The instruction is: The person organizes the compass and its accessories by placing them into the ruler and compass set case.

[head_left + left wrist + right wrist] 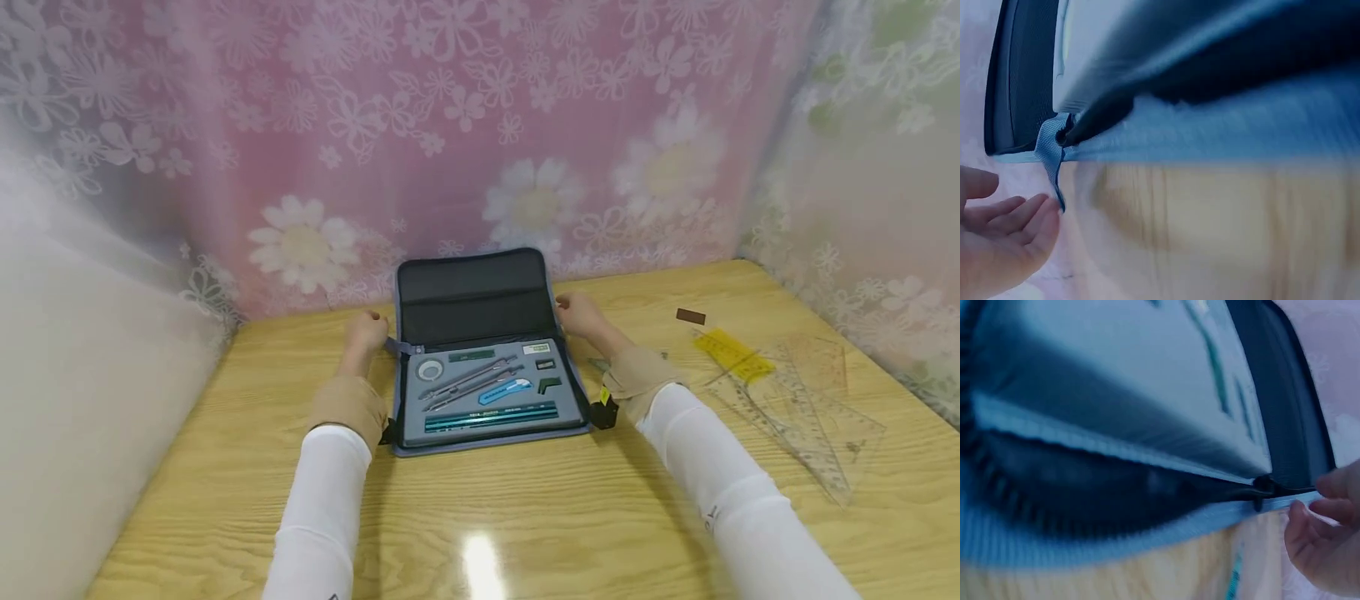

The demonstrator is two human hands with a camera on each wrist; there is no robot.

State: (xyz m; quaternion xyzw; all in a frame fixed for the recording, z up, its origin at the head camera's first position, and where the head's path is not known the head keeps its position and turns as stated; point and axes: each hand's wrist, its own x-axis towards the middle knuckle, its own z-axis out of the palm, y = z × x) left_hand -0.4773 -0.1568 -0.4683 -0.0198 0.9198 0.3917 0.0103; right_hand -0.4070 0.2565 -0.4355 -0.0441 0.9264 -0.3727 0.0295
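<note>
A blue-grey zip case (491,441) lies open on the table, its black-lined lid (472,292) raised at the back. Its grey tray holds a tape roll (430,370), two compasses (468,379), a blue utility knife (505,391), an eraser (536,349), a sharpener (545,364) and green pencils (491,417). My left hand (366,332) is beside the case's left edge, fingers loosely bent near a fabric strap (1050,147); nothing is between thumb and fingers. On the right, my right hand (581,315) pinches the lid's edge between thumb and fingers (1300,528).
Several clear set squares and rulers (798,408) lie on the right of the wooden table (225,467), with a yellow stencil (733,354) and a small brown piece (691,317) near them. A floral curtain (450,125) hangs directly behind the case.
</note>
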